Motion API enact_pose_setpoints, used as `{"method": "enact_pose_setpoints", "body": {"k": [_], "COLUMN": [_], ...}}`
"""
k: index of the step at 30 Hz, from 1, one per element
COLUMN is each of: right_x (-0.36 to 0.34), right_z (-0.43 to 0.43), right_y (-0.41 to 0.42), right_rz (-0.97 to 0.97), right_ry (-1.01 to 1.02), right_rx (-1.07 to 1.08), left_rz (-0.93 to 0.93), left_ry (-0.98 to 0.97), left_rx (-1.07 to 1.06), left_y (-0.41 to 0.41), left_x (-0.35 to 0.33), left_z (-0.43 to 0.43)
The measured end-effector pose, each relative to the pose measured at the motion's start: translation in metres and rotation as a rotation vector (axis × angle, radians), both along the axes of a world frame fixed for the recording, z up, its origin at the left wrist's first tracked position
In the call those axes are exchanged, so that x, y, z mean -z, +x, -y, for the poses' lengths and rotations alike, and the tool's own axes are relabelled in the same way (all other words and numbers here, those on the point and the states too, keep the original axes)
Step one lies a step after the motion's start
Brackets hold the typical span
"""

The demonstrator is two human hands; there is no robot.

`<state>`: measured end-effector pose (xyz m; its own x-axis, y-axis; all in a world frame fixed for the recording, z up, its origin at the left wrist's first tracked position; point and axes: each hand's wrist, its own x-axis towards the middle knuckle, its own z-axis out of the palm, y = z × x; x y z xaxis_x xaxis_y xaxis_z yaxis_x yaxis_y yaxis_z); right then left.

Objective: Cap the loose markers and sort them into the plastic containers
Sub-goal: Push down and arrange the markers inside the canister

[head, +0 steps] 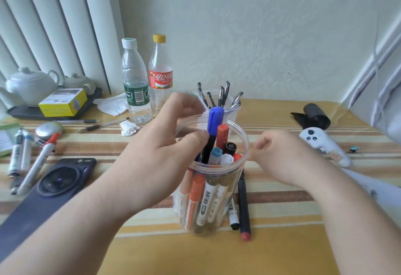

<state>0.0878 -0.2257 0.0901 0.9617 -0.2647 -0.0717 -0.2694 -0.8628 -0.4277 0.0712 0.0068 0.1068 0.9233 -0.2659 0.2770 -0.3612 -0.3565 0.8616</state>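
Observation:
A clear round plastic container (pixel 244 144) stands at the table's centre, filled with several capped markers. My left hand (pixel 165 144) reaches over its rim, and its thumb and fingers pinch a blue-capped black marker (pixel 213 127) that stands upright in the container. My right hand (pixel 286 157) hovers just right of the container, fingers loosely curled, holding nothing. A black marker with a red end (pixel 244 205) and a short white marker (pixel 233 214) lie on the table against the container's right side. Loose white markers (pixel 32 166) lie at the far left.
A second clear container (pixel 233 110) holding several black pens stands behind the first. Two plastic bottles (pixel 147 84) stand at the back. A dark phone (pixel 43 192) lies at the left, a white controller (pixel 325 146) and a black object (pixel 314 116) at the right. A teapot tray sits far left.

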Motion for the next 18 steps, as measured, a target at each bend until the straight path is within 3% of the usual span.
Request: {"method": "enact_pose_setpoints", "body": {"k": [4,10,14,18], "right_x": [0.034,0.048,0.049,0.039], "right_z": [-0.011,-0.015,-0.014,0.0], "right_y": [-0.002,0.002,0.0,0.0], "right_rz": [-0.169,-0.156,-0.137,-0.022], "right_ry": [0.087,0.078,0.128,0.385], "right_rx": [-0.013,-0.082,-0.071,-0.024], "left_rz": [0.025,0.164,0.11,-0.02], "left_ry": [0.184,0.386,0.264,-0.089], "left_rx": [0.115,0.029,0.055,0.183], "left_y": [0.006,0.009,0.008,-0.004], "left_x": [-0.013,-0.015,-0.002,0.017], "left_z": [-0.001,-0.003,-0.007,-0.012]}}
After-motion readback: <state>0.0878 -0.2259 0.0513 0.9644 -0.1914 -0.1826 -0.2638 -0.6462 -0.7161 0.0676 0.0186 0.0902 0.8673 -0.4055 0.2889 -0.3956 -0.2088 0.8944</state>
